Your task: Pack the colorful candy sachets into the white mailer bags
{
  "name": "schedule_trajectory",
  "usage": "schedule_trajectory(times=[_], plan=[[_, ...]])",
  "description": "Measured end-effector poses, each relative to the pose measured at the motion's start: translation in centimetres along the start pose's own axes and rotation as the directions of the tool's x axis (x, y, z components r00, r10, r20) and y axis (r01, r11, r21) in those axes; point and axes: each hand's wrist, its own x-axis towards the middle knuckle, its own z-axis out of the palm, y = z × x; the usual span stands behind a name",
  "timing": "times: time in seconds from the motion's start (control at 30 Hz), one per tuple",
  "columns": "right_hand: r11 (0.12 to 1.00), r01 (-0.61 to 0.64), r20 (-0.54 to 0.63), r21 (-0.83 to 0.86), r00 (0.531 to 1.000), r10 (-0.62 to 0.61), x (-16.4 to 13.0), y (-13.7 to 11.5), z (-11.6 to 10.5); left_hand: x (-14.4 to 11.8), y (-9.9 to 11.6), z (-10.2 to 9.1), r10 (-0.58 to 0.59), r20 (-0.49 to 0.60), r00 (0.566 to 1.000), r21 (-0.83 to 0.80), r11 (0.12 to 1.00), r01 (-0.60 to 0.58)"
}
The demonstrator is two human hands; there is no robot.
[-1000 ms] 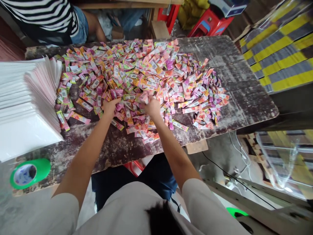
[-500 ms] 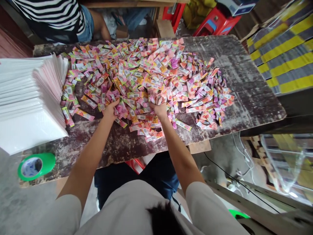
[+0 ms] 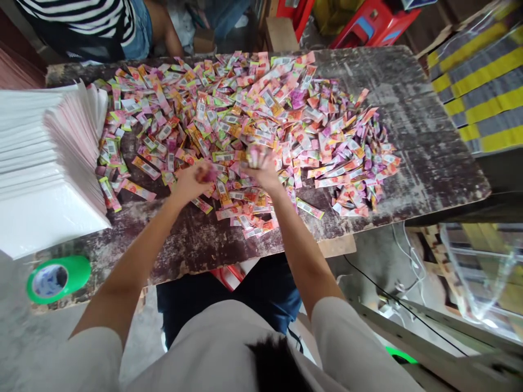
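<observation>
A wide heap of small printed stick packets (image 3: 229, 130), in pink, orange, green and purple, covers much of the worn dark table (image 3: 433, 130). My left hand (image 3: 191, 182) is over the near part of the heap, fingers curled round a few reddish-pink packets (image 3: 207, 173) that are smeared by motion. Facing it from the right, my right hand (image 3: 265, 171) is closed on a small bunch of packets (image 3: 255, 157), also blurred. Exactly how many packets each hand holds cannot be made out.
A tall stack of white padded envelopes (image 3: 49, 163) stands at the table's left, with a green tape roll (image 3: 59, 279) before it. Across the table is a person in a striped top (image 3: 98, 22). Red stools (image 3: 373, 24) and yellow-grey stacked packs (image 3: 486, 81) are beyond.
Both hands have come up slightly from the heap with packets in them; the left has shifted right, towards the other hand. The view has tilted a little.
</observation>
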Motion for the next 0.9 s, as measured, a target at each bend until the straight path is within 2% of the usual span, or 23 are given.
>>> schedule_trajectory(times=[0.03,0.07,0.13,0.2,0.23,0.27,0.33,0.43,0.5,0.57,0.63,0.7,0.8,0.9], plan=[[0.982,0.043,0.039,-0.182,0.999,-0.037,1.6,-0.7,1.7,1.0,0.4,1.4,0.081,0.083,0.993,0.198,0.976,-0.096],[0.929,0.078,0.070,-0.363,0.996,-0.056,3.0,-1.4,3.3,1.8,0.6,2.6,0.133,0.173,0.976,0.390,0.901,-0.191],[0.754,0.109,0.128,-0.647,0.991,-0.033,5.1,-2.6,5.9,3.1,0.9,4.4,0.144,0.319,0.937,0.676,0.658,-0.331],[0.610,0.108,0.150,-0.785,0.989,0.017,6.0,-3.1,7.4,3.6,0.7,5.0,0.114,0.446,0.888,0.810,0.371,-0.454],[0.587,0.101,0.144,-0.803,0.989,0.027,6.0,-3.2,7.7,3.6,0.5,4.8,0.112,0.478,0.871,0.821,0.295,-0.489],[0.602,0.093,0.130,-0.793,0.991,0.018,5.9,-3.1,7.6,3.3,0.2,4.5,0.126,0.488,0.864,0.824,0.258,-0.504],[0.717,0.078,0.078,-0.693,0.996,-0.034,5.5,-2.7,7.0,2.4,-0.2,3.5,0.176,0.447,0.877,0.838,0.260,-0.479],[0.917,0.052,-0.036,-0.395,0.997,-0.073,4.8,-2.0,5.5,1.1,-0.7,1.9,0.235,0.343,0.910,0.849,0.337,-0.407],[0.982,0.032,-0.111,-0.188,0.992,-0.054,4.4,-1.8,4.5,0.8,-0.9,1.5,0.267,0.368,0.891,0.821,0.357,-0.446],[0.999,0.030,-0.174,-0.022,0.984,-0.034,4.0,-1.8,3.9,1.2,-0.9,1.6,0.268,0.483,0.833,0.772,0.319,-0.550],[0.993,0.055,-0.218,0.105,0.975,-0.030,3.6,-1.9,3.4,2.0,-0.9,2.2,0.208,0.604,0.769,0.730,0.242,-0.639],[0.977,0.068,-0.234,0.202,0.972,-0.019,3.2,-2.2,3.0,3.0,-0.9,2.9,0.138,0.655,0.743,0.723,0.172,-0.669],[0.951,0.019,-0.212,0.307,0.976,0.049,2.6,-2.6,2.3,4.1,-1.0,3.5,0.124,0.616,0.778,0.762,0.157,-0.628],[0.919,-0.138,-0.153,0.368,0.966,0.207,2.3,-3.1,1.3,5.2,-1.2,2.6,0.144,0.541,0.829,0.780,0.282,-0.558]])
